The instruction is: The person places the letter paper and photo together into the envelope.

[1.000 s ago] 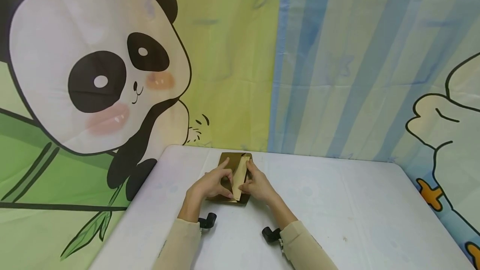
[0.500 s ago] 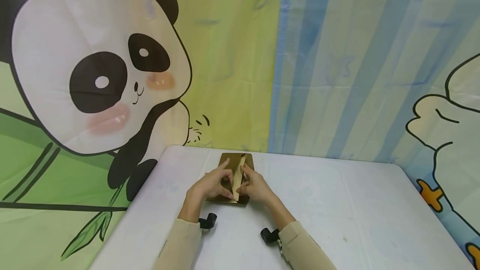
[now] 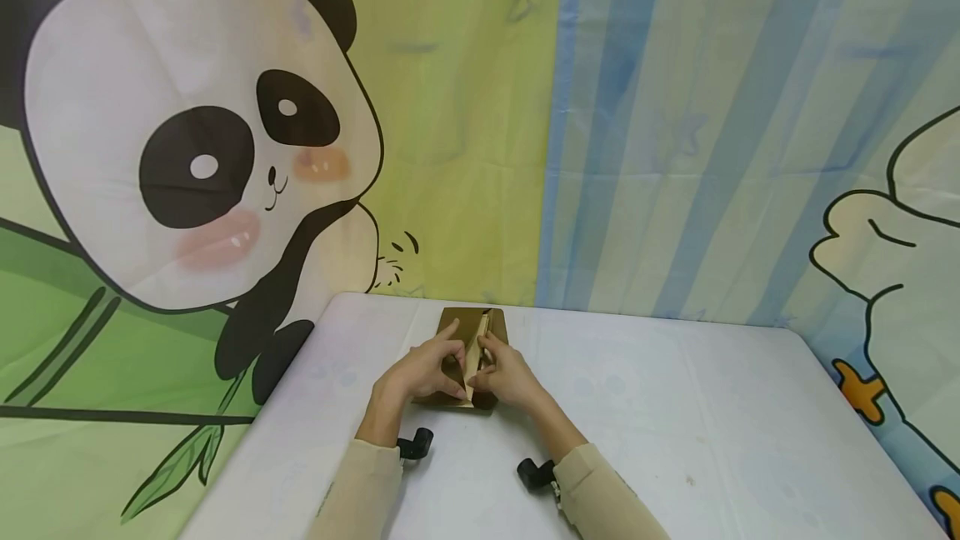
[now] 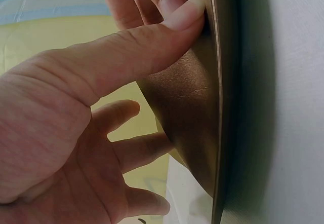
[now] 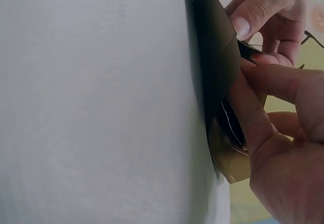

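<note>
A flat brown folding case with a leathery sheen (image 3: pixel 463 323) lies on the table, a pale gold flap (image 3: pixel 474 352) raised along its middle. My left hand (image 3: pixel 423 367) holds the flap's left side, thumb low and index finger bent. On the flap's right side, my right hand (image 3: pixel 512 373) pinches with thumb and fingers. The left wrist view has my left thumb (image 4: pixel 152 44) along the brown panel (image 4: pixel 185 89), its other fingers spread behind. A dark opening (image 5: pixel 230 122) shows beneath my right fingers (image 5: pixel 248 107) in the right wrist view. The case's inside is mostly hidden.
The white table (image 3: pixel 675 407) extends around the case, widest to the right. A printed cloth with a panda (image 3: pixel 202 140) hangs behind the table. Black wrist cameras (image 3: pixel 416 442) sit at both cuffs.
My right hand has shifted left, tipping the pale flap so that it looks narrower and steeper. My left hand has stayed nearly still.
</note>
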`<act>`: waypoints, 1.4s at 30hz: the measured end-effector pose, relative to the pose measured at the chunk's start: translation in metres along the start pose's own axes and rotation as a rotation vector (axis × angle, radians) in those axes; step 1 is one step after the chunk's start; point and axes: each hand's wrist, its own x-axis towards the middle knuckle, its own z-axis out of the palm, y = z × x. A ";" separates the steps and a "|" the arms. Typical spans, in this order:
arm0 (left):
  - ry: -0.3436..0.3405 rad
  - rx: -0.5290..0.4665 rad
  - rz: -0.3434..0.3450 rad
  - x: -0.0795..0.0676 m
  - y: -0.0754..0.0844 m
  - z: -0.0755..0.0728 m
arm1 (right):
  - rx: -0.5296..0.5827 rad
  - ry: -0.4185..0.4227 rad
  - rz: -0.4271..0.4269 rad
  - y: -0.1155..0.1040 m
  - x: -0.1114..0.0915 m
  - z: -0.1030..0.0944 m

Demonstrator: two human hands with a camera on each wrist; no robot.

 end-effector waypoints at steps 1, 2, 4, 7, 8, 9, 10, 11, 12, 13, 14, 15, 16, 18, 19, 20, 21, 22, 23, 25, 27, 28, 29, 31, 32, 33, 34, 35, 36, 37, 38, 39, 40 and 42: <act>0.000 -0.002 -0.001 0.000 0.000 0.000 | -0.002 0.002 -0.001 0.000 0.000 0.000; 0.001 -0.003 0.000 0.000 0.000 0.000 | -0.001 0.002 -0.001 0.000 0.000 0.001; 0.002 -0.005 0.003 0.000 0.000 0.000 | 0.009 0.000 -0.001 -0.001 0.000 0.001; 0.002 -0.009 0.005 0.000 0.000 0.000 | -0.009 0.002 -0.008 -0.002 0.000 0.001; 0.003 -0.011 0.005 0.000 0.000 0.000 | -0.025 0.006 -0.011 -0.002 0.000 0.001; 0.004 -0.012 0.006 0.000 0.000 0.000 | -0.038 0.008 -0.014 -0.002 0.000 0.001; 0.005 -0.013 0.007 0.000 0.000 -0.001 | -0.050 0.008 -0.013 -0.002 0.000 0.002; 0.006 -0.013 0.006 0.000 0.000 -0.001 | -0.053 0.006 -0.011 -0.002 0.000 0.002; 0.007 -0.013 0.007 0.000 0.000 -0.001 | -0.046 0.000 -0.008 -0.002 0.000 0.002; 0.007 -0.011 0.008 0.001 0.000 -0.001 | -0.033 -0.007 -0.005 -0.002 0.000 0.002; 0.007 -0.011 0.008 0.001 0.000 -0.001 | -0.015 -0.016 0.001 -0.002 -0.001 0.003; 0.007 -0.011 0.005 0.001 0.000 -0.001 | 0.007 -0.024 0.003 -0.003 -0.001 0.003; 0.005 -0.012 0.000 0.001 -0.001 -0.001 | 0.021 -0.029 0.004 -0.003 -0.001 0.003; 0.001 -0.014 -0.007 0.001 -0.001 -0.001 | 0.037 -0.031 -0.005 -0.003 -0.001 0.004; 0.000 -0.016 -0.012 0.001 -0.001 -0.001 | 0.044 -0.032 -0.009 -0.003 -0.001 0.005; -0.001 -0.019 -0.014 0.001 -0.001 -0.001 | 0.045 -0.033 -0.011 -0.002 0.000 0.005; -0.001 -0.019 -0.017 0.001 -0.001 -0.001 | 0.046 -0.033 -0.014 -0.002 0.000 0.005; -0.002 -0.019 -0.015 0.001 -0.001 -0.001 | 0.047 -0.036 -0.013 -0.002 -0.001 0.005; -0.002 -0.019 -0.013 0.001 -0.001 -0.001 | 0.056 -0.041 -0.011 -0.002 -0.001 0.005; -0.003 -0.019 -0.010 0.001 -0.001 -0.001 | 0.067 -0.047 -0.009 -0.003 -0.001 0.005; -0.003 -0.018 -0.006 0.001 -0.001 -0.001 | 0.067 -0.047 -0.008 -0.004 -0.001 0.005; -0.003 -0.017 -0.004 0.001 -0.001 -0.001 | 0.068 -0.045 -0.011 -0.004 -0.001 0.005; -0.002 -0.016 -0.002 0.001 -0.001 -0.001 | 0.065 -0.042 -0.015 -0.004 -0.001 0.006; -0.003 -0.016 0.002 0.001 0.000 -0.001 | 0.051 -0.036 -0.024 -0.004 0.000 0.007; -0.003 -0.015 0.003 0.001 0.000 -0.001 | 0.044 -0.034 -0.024 -0.003 0.000 0.007; -0.004 -0.016 0.003 0.001 0.000 -0.001 | 0.042 -0.033 -0.029 -0.003 0.001 0.008; -0.005 -0.016 0.002 0.001 0.000 -0.001 | 0.036 -0.028 -0.038 -0.003 0.001 0.008; -0.006 -0.017 0.002 0.001 0.000 -0.001 | 0.032 -0.028 -0.041 -0.002 0.001 0.009; -0.007 -0.017 0.001 0.001 0.000 -0.001 | 0.032 -0.027 -0.047 -0.002 0.002 0.009; -0.008 -0.017 0.001 0.001 0.000 -0.001 | 0.027 -0.024 -0.050 -0.002 0.002 0.010; -0.009 -0.017 0.001 0.001 0.000 -0.001 | 0.024 -0.023 -0.051 -0.002 0.002 0.010; -0.009 -0.014 0.000 0.001 0.000 -0.001 | 0.023 -0.024 -0.051 -0.001 0.003 0.011; -0.009 -0.010 0.000 0.001 0.000 -0.001 | 0.026 -0.025 -0.049 -0.001 0.003 0.011; -0.009 0.000 -0.001 0.001 0.000 -0.001 | 0.036 -0.029 -0.045 -0.001 0.004 0.011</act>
